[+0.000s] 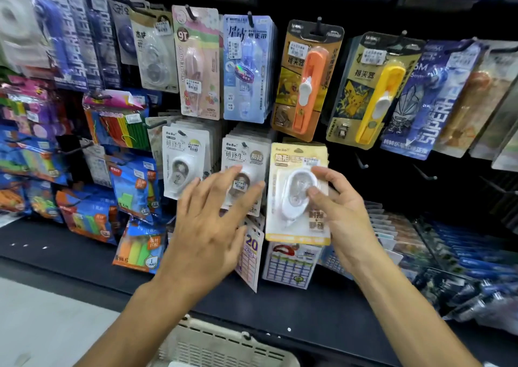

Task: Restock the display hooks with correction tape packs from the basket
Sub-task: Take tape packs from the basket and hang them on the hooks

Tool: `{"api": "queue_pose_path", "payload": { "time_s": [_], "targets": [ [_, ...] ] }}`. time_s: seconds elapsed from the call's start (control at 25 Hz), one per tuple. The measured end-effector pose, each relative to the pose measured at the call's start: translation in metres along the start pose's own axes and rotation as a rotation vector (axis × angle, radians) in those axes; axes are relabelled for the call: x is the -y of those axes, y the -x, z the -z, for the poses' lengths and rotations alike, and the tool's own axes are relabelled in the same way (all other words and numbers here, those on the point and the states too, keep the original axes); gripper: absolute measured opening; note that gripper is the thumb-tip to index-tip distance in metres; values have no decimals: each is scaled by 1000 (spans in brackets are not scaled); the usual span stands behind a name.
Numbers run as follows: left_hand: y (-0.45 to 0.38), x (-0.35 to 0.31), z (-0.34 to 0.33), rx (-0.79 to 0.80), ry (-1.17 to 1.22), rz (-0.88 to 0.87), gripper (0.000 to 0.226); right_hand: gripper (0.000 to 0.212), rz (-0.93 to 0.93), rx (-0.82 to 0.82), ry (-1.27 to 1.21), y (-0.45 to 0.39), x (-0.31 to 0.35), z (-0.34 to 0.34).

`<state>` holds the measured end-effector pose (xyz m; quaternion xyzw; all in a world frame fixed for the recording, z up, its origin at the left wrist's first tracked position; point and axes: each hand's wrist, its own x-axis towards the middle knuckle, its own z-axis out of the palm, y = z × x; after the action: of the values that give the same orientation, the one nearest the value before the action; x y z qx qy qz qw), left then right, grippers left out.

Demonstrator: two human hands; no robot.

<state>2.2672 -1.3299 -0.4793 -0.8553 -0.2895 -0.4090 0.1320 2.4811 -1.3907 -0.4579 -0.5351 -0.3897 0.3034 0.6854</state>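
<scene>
My right hand [340, 206] grips a yellow-carded correction tape pack [297, 220] by its right edge, thumb on the white blister, up against the display wall. Its top sits level with the hanging packs; I cannot tell whether it hangs on a hook. My left hand [213, 220] is spread open with straight fingers, fingertips over the white correction tape pack [246, 153] hanging to the left. Another white pack [183, 156] hangs further left. The rim of the beige basket [224, 344] shows at the bottom between my forearms; its contents are hidden.
Rows of carded stationery hang above, including an orange clip pusher pack [308, 80] and a yellow one [372, 91]. Bare black hooks [361, 161] stick out to the right of the yellow pack. A black shelf ledge [308, 305] runs below, with packs stacked at the right.
</scene>
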Motion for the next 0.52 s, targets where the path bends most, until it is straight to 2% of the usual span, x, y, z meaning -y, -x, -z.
{"api": "queue_pose_path", "payload": {
  "time_s": [0.08, 0.16, 0.24, 0.32, 0.4, 0.48, 0.52],
  "targets": [
    [1, 4, -1, 75, 4, 91, 75, 28, 39, -59, 195, -8, 2, 6],
    [4, 6, -3, 158, 12, 118, 71, 28, 37, -88, 265, -13, -1, 9],
    [8, 8, -8, 228, 25, 132, 66, 31, 30, -76, 310, -14, -5, 6],
    [11, 9, -9, 335, 42, 189, 62, 40, 46, -63, 491, -11, -19, 5],
    [14, 16, -8, 530, 80, 283, 61, 44, 123, -174, 725, 2, -36, 2],
    [30, 30, -18, 744, 101, 359, 61, 29, 149, -263, 684, 26, -68, -11],
    [45, 38, -26, 845, 127, 416, 59, 21, 80, -240, 628, 42, -93, -20]
  ]
}}
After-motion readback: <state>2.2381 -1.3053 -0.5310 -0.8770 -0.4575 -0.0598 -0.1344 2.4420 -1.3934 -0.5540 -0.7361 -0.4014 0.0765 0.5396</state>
